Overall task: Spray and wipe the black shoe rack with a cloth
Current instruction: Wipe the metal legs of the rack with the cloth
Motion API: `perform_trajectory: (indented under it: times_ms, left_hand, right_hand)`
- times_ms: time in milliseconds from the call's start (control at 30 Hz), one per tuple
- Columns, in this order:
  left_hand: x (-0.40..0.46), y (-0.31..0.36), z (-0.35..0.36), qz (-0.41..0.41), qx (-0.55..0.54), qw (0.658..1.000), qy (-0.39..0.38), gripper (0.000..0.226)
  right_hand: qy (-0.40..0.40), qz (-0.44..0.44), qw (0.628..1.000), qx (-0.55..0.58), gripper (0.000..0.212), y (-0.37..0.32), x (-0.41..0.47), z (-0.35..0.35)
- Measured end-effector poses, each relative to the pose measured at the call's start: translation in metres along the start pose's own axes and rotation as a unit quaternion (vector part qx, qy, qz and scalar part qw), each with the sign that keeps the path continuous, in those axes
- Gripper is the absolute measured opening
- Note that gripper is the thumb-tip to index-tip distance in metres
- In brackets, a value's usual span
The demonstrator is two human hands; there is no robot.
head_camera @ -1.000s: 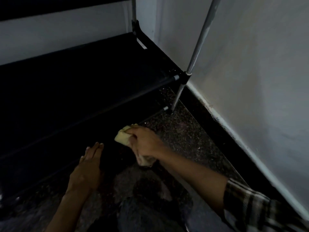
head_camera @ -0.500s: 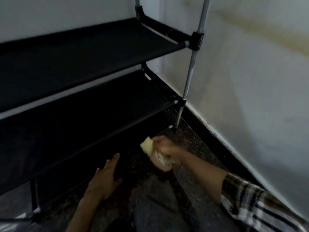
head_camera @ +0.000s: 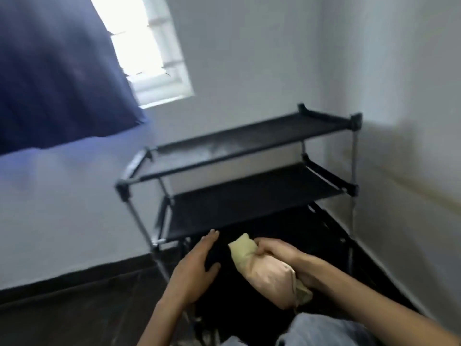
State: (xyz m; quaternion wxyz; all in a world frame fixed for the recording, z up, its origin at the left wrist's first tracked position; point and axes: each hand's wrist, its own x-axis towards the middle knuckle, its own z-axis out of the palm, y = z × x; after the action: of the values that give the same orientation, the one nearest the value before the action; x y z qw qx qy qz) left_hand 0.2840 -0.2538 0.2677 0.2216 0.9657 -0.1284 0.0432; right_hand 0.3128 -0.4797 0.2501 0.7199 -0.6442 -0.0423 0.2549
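The black shoe rack [head_camera: 249,203] stands in the room corner, with black fabric shelves on grey metal poles. Its top shelf shows a pale dusty patch. My right hand [head_camera: 277,250] grips a bunched yellow and pink cloth [head_camera: 262,269] in front of the rack's lower shelves. My left hand [head_camera: 197,268] is flat with straight fingers, reaching toward the front edge of a lower shelf. Whether it touches the shelf is unclear in the blur. No spray bottle is in view.
White walls [head_camera: 399,121] close in behind and to the right of the rack. A dark blue curtain [head_camera: 57,71] hangs beside a bright window [head_camera: 149,51] at the upper left. Dark floor [head_camera: 74,308] lies to the left. My knee in grey trousers [head_camera: 324,330] is at the bottom.
The view has swung upward, bringing the whole rack, window and curtain into sight. My right hand has lifted the cloth off the floor by the rack's foot. My left hand rose with it.
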Motion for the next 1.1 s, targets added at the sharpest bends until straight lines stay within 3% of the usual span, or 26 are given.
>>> perform_trajectory:
  times_ms: [133,200,233,300,400,500,600,667,767,900,967,1033,1100]
  left_hand:
    - [-0.019,0.003,-0.071,-0.041,-0.030,0.994,0.100,0.071]
    - [-0.023,0.002,-0.099,-0.065,-0.024,0.989,0.129,0.068]
    - [-0.024,0.000,-0.111,-0.079,-0.025,0.987,0.139,0.065]
    - [-0.023,-0.007,-0.133,-0.100,-0.044,0.981,0.158,0.059]
    - [-0.018,-0.023,-0.159,-0.122,-0.061,0.974,0.180,0.059]
    - [-0.009,-0.039,-0.182,-0.131,-0.070,0.970,0.192,0.063]
    - [0.000,-0.051,-0.204,-0.132,-0.072,0.972,0.180,0.070]
    - [0.006,-0.057,-0.216,-0.136,-0.064,0.977,0.149,0.073]
    - [0.015,-0.062,-0.229,-0.125,-0.045,0.987,0.095,0.072]
    - [0.025,-0.065,-0.239,-0.113,0.016,0.991,0.063,0.058]
    - [0.028,-0.066,-0.240,-0.113,0.031,0.992,0.055,0.051]
    - [0.030,-0.065,-0.241,-0.124,0.043,0.990,0.042,0.059]
    - [0.032,-0.064,-0.243,-0.136,0.065,0.988,0.034,0.064]
  right_hand:
    - [-0.107,0.054,0.977,0.179,0.014,-0.058,-0.015,0.058]
    - [-0.147,0.047,0.947,0.281,0.034,-0.077,-0.014,0.091]
    - [-0.170,0.047,0.935,0.309,0.044,-0.086,-0.013,0.107]
    - [-0.197,0.053,0.940,0.273,0.038,-0.098,-0.014,0.135]
    - [-0.115,0.040,0.978,0.171,0.015,-0.111,-0.008,0.171]
    - [0.046,-0.071,0.991,0.102,0.025,-0.114,0.009,0.201]
    - [0.117,-0.159,0.980,-0.021,0.034,-0.118,0.021,0.224]
    - [0.166,-0.244,0.945,-0.144,0.034,-0.118,0.031,0.234]
    - [0.240,-0.368,0.834,-0.335,0.032,-0.118,0.049,0.250]
    - [0.313,-0.419,0.713,-0.467,0.045,-0.114,0.065,0.263]
    - [0.313,-0.440,0.678,-0.498,0.060,-0.105,0.069,0.262]
    - [0.295,-0.427,0.657,-0.547,0.070,-0.084,0.073,0.256]
    - [0.264,-0.414,0.673,-0.553,0.069,-0.060,0.077,0.248]
